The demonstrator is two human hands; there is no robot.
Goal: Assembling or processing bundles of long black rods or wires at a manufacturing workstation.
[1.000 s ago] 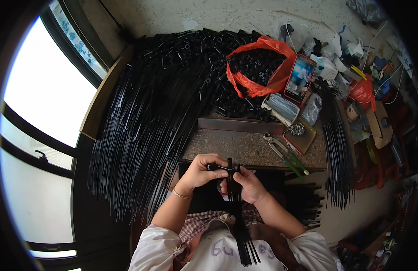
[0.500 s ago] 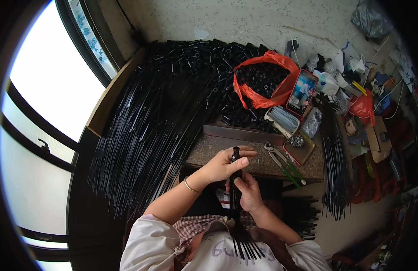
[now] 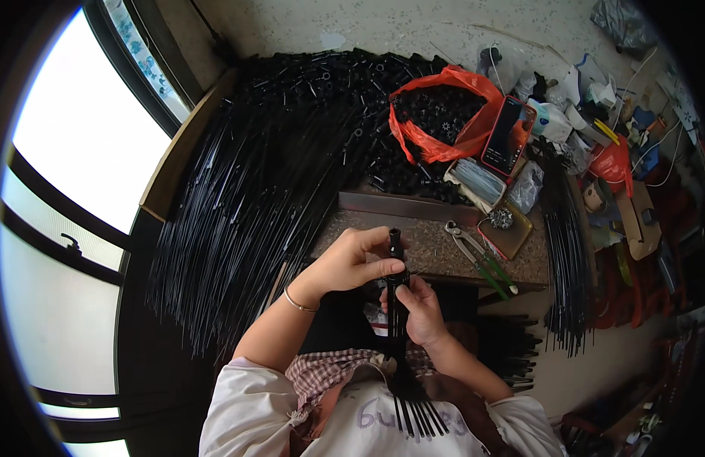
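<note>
A slim black umbrella frame stands upright before my body, its tubular head toward the table. Its thin ribs fan out at the lower end over my white top. My left hand is closed at the head, thumb against the black tube and fingers curled behind it. Just below, my right hand wraps the shaft with its thumb along the front. Its other fingertips are partly hidden behind the frame.
Black rods and tubular parts cover the table's left and back. A red bag holds small black parts. Nearby are a phone, green-handled pliers, a tray and a bundle of rods at the right edge.
My left fingers, stretched past the tube before, have drawn back and curled around its head. The right hand keeps its hold on the shaft. The phone's screen picture has changed.
</note>
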